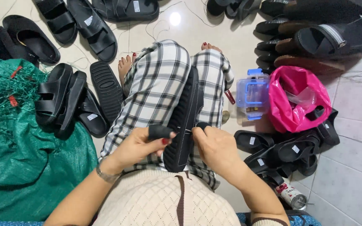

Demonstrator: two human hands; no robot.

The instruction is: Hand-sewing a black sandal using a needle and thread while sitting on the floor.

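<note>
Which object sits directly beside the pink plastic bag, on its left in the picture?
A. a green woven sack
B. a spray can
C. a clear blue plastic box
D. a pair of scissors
C: the clear blue plastic box stands on the floor against the left side of the pink plastic bag, right of the person's knee.

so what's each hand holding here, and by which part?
Both hold the black sandal lying sole-up on the lap: left hand grips its strap, right hand pinches the stitched sole edge with its fingers.
</note>
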